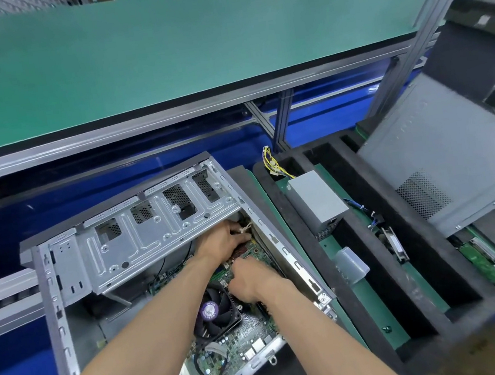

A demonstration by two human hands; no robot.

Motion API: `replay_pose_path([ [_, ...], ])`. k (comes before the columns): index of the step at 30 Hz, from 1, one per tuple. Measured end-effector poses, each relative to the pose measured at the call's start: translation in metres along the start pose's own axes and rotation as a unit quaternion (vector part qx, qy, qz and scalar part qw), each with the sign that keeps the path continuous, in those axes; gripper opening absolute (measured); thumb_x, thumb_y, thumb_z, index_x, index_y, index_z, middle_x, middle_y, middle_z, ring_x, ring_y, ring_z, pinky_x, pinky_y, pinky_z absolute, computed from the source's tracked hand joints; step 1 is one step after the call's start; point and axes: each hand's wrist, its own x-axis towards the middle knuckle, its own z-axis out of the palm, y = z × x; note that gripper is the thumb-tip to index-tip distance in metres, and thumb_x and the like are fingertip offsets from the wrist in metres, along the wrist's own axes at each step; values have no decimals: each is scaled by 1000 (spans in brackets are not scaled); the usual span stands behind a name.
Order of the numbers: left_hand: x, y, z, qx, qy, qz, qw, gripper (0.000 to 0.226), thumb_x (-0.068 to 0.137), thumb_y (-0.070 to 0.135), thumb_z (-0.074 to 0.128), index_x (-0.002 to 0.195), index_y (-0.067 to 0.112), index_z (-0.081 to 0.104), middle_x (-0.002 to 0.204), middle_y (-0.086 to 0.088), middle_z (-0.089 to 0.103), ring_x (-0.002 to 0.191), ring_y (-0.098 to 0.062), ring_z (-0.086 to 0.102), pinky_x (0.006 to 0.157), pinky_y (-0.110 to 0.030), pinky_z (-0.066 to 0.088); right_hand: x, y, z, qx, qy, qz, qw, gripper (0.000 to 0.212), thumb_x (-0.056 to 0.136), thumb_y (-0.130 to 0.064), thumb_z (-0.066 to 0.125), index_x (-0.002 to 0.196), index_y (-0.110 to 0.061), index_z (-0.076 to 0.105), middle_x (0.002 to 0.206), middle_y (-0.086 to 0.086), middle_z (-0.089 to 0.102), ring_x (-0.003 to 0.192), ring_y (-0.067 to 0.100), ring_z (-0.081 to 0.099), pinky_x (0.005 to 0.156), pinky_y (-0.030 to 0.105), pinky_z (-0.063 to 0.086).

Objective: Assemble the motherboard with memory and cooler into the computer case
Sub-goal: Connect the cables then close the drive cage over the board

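Note:
An open grey computer case (pixel 54 313) lies on its side on the bench. Inside it sits the green motherboard (pixel 230 348), with a black cooler fan (pixel 214 314) that carries a purple sticker. Both my hands reach into the case's far right corner. My left hand (pixel 223 238) has curled fingers that pinch a small white cable piece near the drive cage (pixel 150 232). My right hand (pixel 249 279) rests with bent fingers on the board beside the fan. What its fingertips hold is hidden.
A black foam tray (pixel 411 275) at the right holds a grey power supply (pixel 318 202) with yellow wires, a clear plastic box (pixel 350 263) and a green drive board (pixel 486 265). The grey side panel (pixel 458 157) leans over the tray. A green shelf (pixel 157 50) spans above.

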Motion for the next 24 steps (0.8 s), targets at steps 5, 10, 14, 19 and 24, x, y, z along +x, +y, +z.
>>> replay_pose_path([
  [5,-29,-3,-4,-83,66,-12,994,11,88,49,62,93,43,68,95,20,71,85,-7,64,66,-20,44,-1,0,0,-4,2,-3,1000,15,92,-15,46,101,-7,54,120,20,60,107,38,59,87,44,52],
  [10,-46,8,-16,-174,-47,47,983,13,81,36,69,70,36,76,85,17,74,88,-5,67,78,-30,50,5,0,6,-24,9,7,1000,32,93,-19,45,121,-6,54,120,18,60,106,36,60,82,42,52],
  [14,-46,25,-16,-179,-163,31,970,21,75,51,74,86,34,79,100,12,74,96,-7,67,87,-28,50,14,-1,14,-74,0,19,997,41,96,-20,41,133,-7,53,132,21,56,116,38,57,90,43,49],
  [19,-47,34,-5,-236,-172,0,956,24,82,32,76,64,17,73,85,-5,77,78,-16,67,82,-36,57,13,-4,18,-75,32,13,997,43,98,-12,39,138,1,49,141,28,48,127,44,47,102,50,41],
  [24,-59,25,0,-300,-139,-3,944,28,97,16,62,71,13,52,84,-9,77,72,-16,68,72,-35,57,0,-7,12,-52,38,-43,997,42,97,-6,44,138,5,47,143,29,45,133,45,41,110,52,34],
])
